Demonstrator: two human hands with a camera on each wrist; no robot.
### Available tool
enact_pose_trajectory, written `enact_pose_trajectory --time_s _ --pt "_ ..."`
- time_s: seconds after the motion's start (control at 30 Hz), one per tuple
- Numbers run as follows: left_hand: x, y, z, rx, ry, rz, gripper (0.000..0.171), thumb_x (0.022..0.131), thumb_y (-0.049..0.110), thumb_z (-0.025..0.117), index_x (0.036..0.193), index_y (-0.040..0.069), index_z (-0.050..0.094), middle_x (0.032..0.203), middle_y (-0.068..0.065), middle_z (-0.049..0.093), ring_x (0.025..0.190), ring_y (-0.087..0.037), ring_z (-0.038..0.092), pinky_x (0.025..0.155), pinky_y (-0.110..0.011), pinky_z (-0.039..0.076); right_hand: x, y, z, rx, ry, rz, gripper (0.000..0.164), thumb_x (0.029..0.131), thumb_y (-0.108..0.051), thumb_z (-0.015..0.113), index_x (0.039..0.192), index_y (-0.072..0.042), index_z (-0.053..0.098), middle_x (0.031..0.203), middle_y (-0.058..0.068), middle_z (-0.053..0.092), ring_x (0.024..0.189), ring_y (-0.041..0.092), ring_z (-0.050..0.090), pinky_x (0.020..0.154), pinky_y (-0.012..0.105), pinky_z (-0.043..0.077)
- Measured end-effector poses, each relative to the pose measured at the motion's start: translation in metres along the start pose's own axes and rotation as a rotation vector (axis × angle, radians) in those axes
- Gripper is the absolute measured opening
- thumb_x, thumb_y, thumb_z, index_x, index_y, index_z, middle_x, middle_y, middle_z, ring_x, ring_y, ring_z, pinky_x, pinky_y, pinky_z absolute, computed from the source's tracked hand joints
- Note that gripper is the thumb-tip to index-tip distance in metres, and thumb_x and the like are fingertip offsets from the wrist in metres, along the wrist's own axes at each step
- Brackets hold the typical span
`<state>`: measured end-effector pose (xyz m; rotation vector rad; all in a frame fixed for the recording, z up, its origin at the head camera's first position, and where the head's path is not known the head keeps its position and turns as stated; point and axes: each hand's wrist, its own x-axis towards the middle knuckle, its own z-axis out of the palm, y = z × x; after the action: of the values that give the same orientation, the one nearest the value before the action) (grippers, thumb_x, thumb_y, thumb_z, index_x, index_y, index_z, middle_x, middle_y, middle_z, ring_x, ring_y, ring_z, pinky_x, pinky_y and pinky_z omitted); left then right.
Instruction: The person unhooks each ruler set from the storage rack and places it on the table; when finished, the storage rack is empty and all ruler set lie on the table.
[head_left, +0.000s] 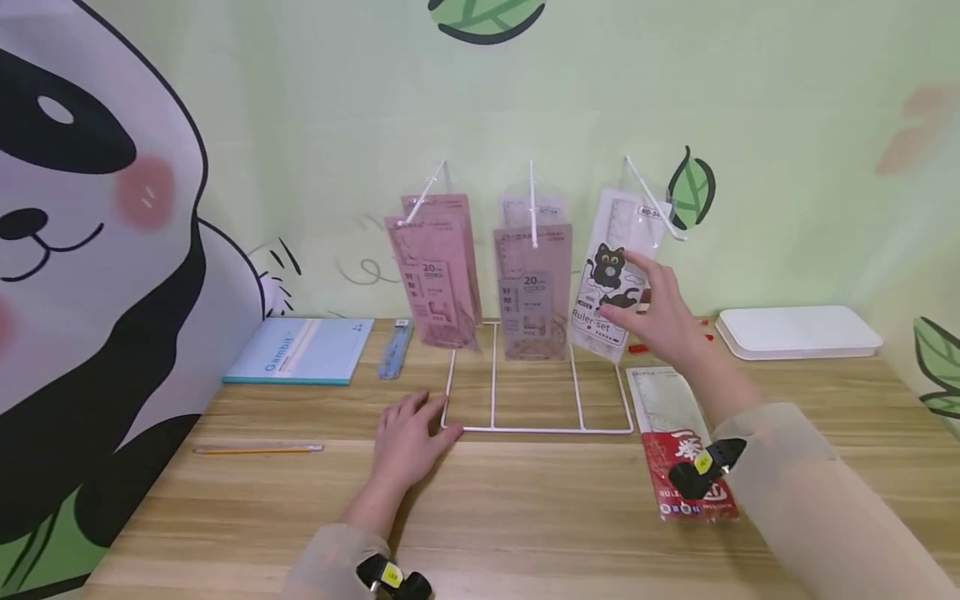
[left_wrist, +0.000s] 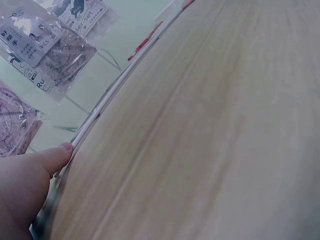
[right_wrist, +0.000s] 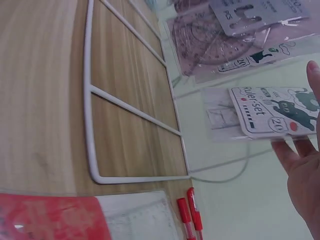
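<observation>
My right hand [head_left: 652, 312] holds a clear ruler set pack [head_left: 609, 275] with black cats on its card, its thumb and fingers at the pack's right side. The pack hangs at the right prong [head_left: 652, 196] of a white wire display rack [head_left: 536, 431]. In the right wrist view, the thumb and fingers lie on opposite edges of the ruler set [right_wrist: 280, 111]. My left hand [head_left: 405, 442] rests on the table at the rack's front left corner, thumb touching the base wire. Pink ruler packs [head_left: 431, 283] hang on the left prong, and more ruler packs [head_left: 532, 292] on the middle one.
A red-and-clear ruler pack [head_left: 686, 450] lies right of the rack, with red pens [right_wrist: 195, 212] behind it. A white case [head_left: 798, 332] stands back right. At left lie a blue notebook [head_left: 300, 350], a narrow blue packet [head_left: 395, 350] and a pencil [head_left: 258, 448].
</observation>
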<state>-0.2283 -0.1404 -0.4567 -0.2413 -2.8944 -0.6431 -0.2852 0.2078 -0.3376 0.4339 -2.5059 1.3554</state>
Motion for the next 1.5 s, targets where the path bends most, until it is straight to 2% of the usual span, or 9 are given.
enact_pose_trajectory --time_s 0.13,0.27,0.4,0.57,0.7,0.83,0.93,1.1,1.5 --pt "0.000 0.000 -0.001 0.004 -0.003 0.001 0.058 0.085 0.051 0.061 0.132 0.018 0.055 0.141 -0.016 0.042 0.127 -0.041 0.036 0.106 -0.058 0.019 -0.010 0.002 0.001 -0.009 0.022 0.020 0.082 0.085 -0.030 0.070 0.149 -0.023 0.018 0.136 0.023 0.024 0.110 0.037 0.043 0.088 0.051 0.044" --pt "0.000 0.000 -0.001 0.004 -0.012 -0.004 0.058 0.085 0.051 0.061 0.133 0.018 0.055 0.141 -0.016 0.042 0.127 -0.041 0.035 0.107 -0.057 0.019 -0.018 0.003 0.001 0.047 0.061 0.012 0.081 0.086 -0.021 0.069 0.149 -0.019 0.019 0.140 0.023 0.025 0.116 0.038 0.041 0.095 0.054 0.039" --pt "-0.001 0.000 -0.001 0.003 -0.005 -0.006 0.058 0.085 0.050 0.061 0.133 0.018 0.055 0.141 -0.015 0.042 0.127 -0.041 0.036 0.106 -0.058 0.020 -0.026 0.001 -0.003 0.056 0.093 0.021 0.078 0.086 -0.018 0.069 0.148 -0.014 0.022 0.139 0.023 0.028 0.118 0.037 0.041 0.097 0.054 0.037" --pt "-0.001 -0.001 0.000 0.003 0.009 -0.003 0.057 0.085 0.050 0.062 0.132 0.018 0.056 0.140 -0.015 0.043 0.125 -0.041 0.037 0.105 -0.058 0.021 -0.038 -0.006 -0.010 0.032 0.113 0.059 0.075 0.086 -0.020 0.069 0.146 -0.014 0.025 0.138 0.022 0.032 0.115 0.036 0.042 0.095 0.054 0.039" --pt "-0.002 -0.001 0.002 -0.001 0.001 -0.011 0.057 0.085 0.051 0.061 0.132 0.018 0.056 0.140 -0.015 0.043 0.126 -0.040 0.036 0.106 -0.057 0.020 -0.049 -0.011 -0.015 -0.033 0.135 0.084 0.073 0.084 -0.022 0.071 0.144 -0.013 0.029 0.135 0.023 0.040 0.107 0.036 0.049 0.089 0.049 0.045" --pt "-0.002 -0.001 0.003 -0.006 -0.010 -0.024 0.057 0.085 0.052 0.060 0.132 0.019 0.056 0.141 -0.015 0.042 0.127 -0.039 0.035 0.106 -0.057 0.019 -0.057 -0.016 -0.019 -0.049 0.146 0.102 0.071 0.084 -0.022 0.072 0.142 -0.014 0.032 0.123 0.022 0.048 0.093 0.030 0.056 0.071 0.030 0.053" --pt "-0.002 0.000 0.003 -0.010 -0.009 -0.022 0.057 0.086 0.051 0.060 0.132 0.018 0.056 0.141 -0.015 0.042 0.127 -0.039 0.035 0.106 -0.057 0.019 -0.062 -0.019 -0.022 -0.034 0.150 0.108 0.071 0.083 -0.021 0.072 0.142 -0.017 0.033 0.115 0.021 0.050 0.083 0.024 0.058 0.061 0.023 0.053" --pt "-0.001 0.001 0.002 -0.008 -0.007 -0.018 0.056 0.085 0.051 0.061 0.131 0.018 0.056 0.140 -0.015 0.043 0.127 -0.040 0.035 0.106 -0.056 0.019 -0.069 -0.022 -0.029 -0.004 0.146 0.106 0.072 0.082 -0.018 0.073 0.142 -0.017 0.034 0.109 0.021 0.051 0.073 0.014 0.059 0.056 0.028 0.055" --pt "0.000 0.001 0.001 0.004 0.005 -0.006 0.056 0.085 0.050 0.061 0.130 0.017 0.057 0.139 -0.016 0.044 0.126 -0.040 0.037 0.106 -0.056 0.020 -0.084 -0.029 -0.049 -0.005 0.072 0.072 0.068 0.083 -0.013 0.072 0.140 -0.013 0.036 0.109 0.022 0.050 0.070 0.012 0.060 0.055 0.031 0.055"
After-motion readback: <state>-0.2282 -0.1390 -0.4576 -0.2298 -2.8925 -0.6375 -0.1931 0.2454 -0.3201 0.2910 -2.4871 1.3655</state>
